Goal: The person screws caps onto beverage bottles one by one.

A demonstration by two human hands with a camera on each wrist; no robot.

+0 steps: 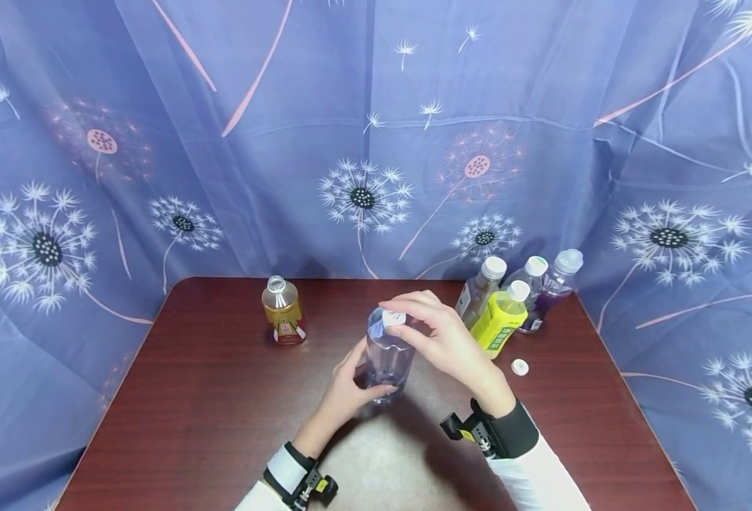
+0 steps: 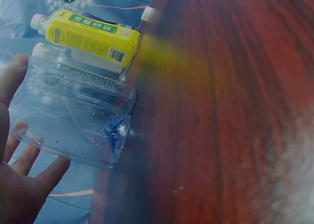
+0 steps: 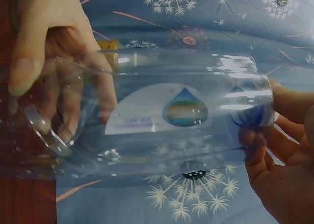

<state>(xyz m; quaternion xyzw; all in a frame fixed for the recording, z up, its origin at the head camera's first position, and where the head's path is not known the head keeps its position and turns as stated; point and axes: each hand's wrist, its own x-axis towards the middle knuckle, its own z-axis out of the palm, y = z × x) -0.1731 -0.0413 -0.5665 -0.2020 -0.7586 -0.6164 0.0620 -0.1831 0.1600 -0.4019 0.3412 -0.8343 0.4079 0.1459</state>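
A large clear plastic bottle (image 1: 390, 360) stands tilted over the middle of the table. My left hand (image 1: 344, 390) grips its lower body, thumb across the near side. At the bottle's top, my right hand (image 1: 442, 341) pinches a white cap (image 1: 393, 319) between thumb and fingers. Through the right wrist view, the bottle (image 3: 186, 150) lies across the picture, showing a label with a coloured drop (image 3: 185, 109). The left wrist view shows its ribbed base end (image 2: 117, 131) beside the fingers of my left hand (image 2: 24, 185).
To the left stands an uncapped bottle with a yellow label (image 1: 283, 312). A yellow-labelled bottle (image 1: 500, 323) stands among several bottles at the back right, including one with purple contents (image 1: 545, 294). A loose white cap (image 1: 520, 367) lies near them. A blue curtain (image 1: 273, 199) hangs behind the table.
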